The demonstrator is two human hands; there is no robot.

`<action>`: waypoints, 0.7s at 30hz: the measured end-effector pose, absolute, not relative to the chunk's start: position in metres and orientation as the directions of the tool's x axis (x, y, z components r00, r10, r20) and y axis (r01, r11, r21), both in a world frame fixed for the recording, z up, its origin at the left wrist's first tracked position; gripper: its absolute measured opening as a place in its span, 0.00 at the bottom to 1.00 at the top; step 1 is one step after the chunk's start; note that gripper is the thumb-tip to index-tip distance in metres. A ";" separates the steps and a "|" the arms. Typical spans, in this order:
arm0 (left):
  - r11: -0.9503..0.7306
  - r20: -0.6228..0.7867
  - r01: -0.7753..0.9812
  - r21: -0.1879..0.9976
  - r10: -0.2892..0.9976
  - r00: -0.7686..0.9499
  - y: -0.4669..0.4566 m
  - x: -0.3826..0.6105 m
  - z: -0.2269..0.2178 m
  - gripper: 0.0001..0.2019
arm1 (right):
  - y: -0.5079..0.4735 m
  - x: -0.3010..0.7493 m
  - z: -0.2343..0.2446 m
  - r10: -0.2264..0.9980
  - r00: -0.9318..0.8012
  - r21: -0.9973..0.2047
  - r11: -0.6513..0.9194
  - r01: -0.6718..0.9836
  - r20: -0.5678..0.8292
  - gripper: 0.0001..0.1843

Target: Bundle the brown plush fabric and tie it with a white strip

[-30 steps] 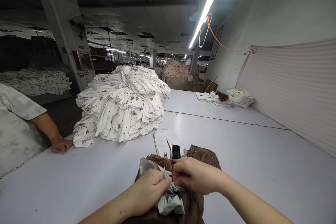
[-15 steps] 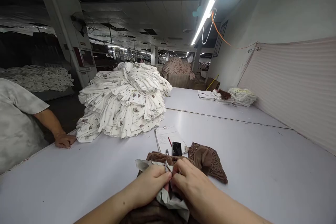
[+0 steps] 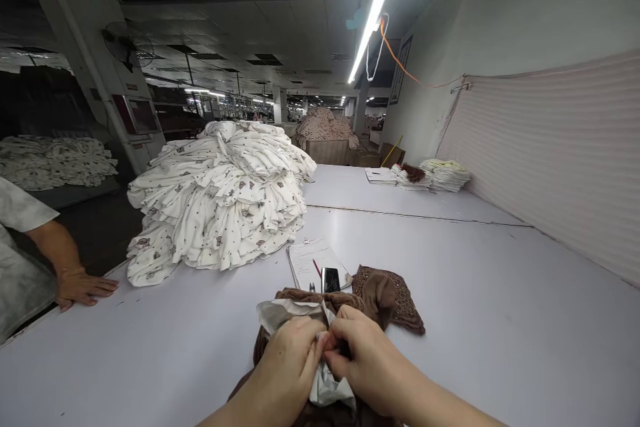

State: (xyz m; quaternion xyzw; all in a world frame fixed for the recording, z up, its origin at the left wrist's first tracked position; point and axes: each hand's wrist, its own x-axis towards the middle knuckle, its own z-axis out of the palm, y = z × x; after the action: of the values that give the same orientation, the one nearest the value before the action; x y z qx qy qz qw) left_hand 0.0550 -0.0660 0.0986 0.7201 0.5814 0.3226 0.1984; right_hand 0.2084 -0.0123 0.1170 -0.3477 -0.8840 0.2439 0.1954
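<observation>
Both hands meet at the lower middle, over brown fabric (image 3: 300, 295) bunched on the table. Crumpled white paper-like material (image 3: 330, 388) lies between and around them, with a flap rising behind the fingers. My left hand (image 3: 295, 350) is closed, its thumb and fingers pinching this white material. My right hand (image 3: 353, 343) has its fingers curled in against the left fingertips, also pinching at the white material. The exact spot that the fingers grip is partly hidden. Just beyond the hands, a folded brown spotted cloth (image 3: 407, 303) lies to the right.
A black phone (image 3: 331, 279), a red pen (image 3: 317, 267) and a clipboard of papers (image 3: 313, 257) lie ahead. A tall heap of white printed garments (image 3: 225, 207) stands left. Another person's hand (image 3: 83, 287) rests on the left table edge. Paper stacks (image 3: 443, 175) lie far right.
My left hand has turned, its back now more upward, and the white flap behind it stands out more. The view has shifted slightly right. The other person's hand has spread flat.
</observation>
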 end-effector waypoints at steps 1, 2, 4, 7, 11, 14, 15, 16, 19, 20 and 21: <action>-0.263 0.256 0.735 0.625 0.959 0.125 -0.067 0.056 0.096 0.16 | -0.012 0.208 0.116 0.720 -0.672 -0.570 0.631 0.527 0.176 0.09; -0.283 0.279 0.761 0.584 0.950 0.138 -0.067 0.056 0.094 0.16 | -0.012 0.209 0.115 0.728 -0.662 -0.569 0.626 0.534 0.180 0.09; -0.335 0.331 0.809 0.483 0.925 0.185 -0.069 0.056 0.090 0.16 | -0.011 0.209 0.114 0.736 -0.648 -0.552 0.629 0.547 0.196 0.09; -0.425 0.413 0.834 0.352 0.870 0.270 -0.073 0.055 0.085 0.15 | -0.010 0.209 0.109 0.683 -0.693 -0.426 0.711 0.559 0.230 0.13; -0.486 0.451 0.828 0.280 0.828 0.333 -0.078 0.051 0.077 0.15 | -0.011 0.208 0.094 0.585 -0.771 -0.237 0.809 0.537 0.250 0.13; -0.509 0.502 0.801 0.314 0.806 0.315 -0.083 0.048 0.074 0.15 | -0.013 0.207 0.084 0.568 -0.761 -0.220 0.823 0.523 0.313 0.07; -0.517 0.509 0.777 0.359 0.806 0.302 -0.084 0.047 0.074 0.15 | -0.014 0.206 0.081 0.566 -0.752 -0.210 0.824 0.526 0.339 0.05; -0.521 0.497 0.746 0.416 0.817 0.293 -0.086 0.046 0.076 0.16 | -0.015 0.206 0.079 0.564 -0.739 -0.194 0.824 0.533 0.367 0.03; -0.495 0.423 0.666 0.557 0.860 0.285 -0.087 0.042 0.081 0.16 | -0.016 0.203 0.075 0.547 -0.710 -0.168 0.829 0.533 0.444 0.06; -0.495 0.416 0.659 0.566 0.862 0.290 -0.087 0.040 0.081 0.17 | -0.015 0.203 0.074 0.537 -0.706 -0.164 0.834 0.527 0.462 0.06; -0.517 0.445 0.657 0.548 0.846 0.295 -0.086 0.038 0.079 0.17 | -0.015 0.202 0.073 0.523 -0.706 -0.158 0.842 0.517 0.478 0.07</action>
State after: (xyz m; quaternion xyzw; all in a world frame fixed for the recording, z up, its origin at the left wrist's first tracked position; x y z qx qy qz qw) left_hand 0.0377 -0.0862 0.0791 0.7938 0.4733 0.3586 0.1314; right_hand 0.2023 -0.0147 0.0726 -0.2813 -0.9235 0.0059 0.2606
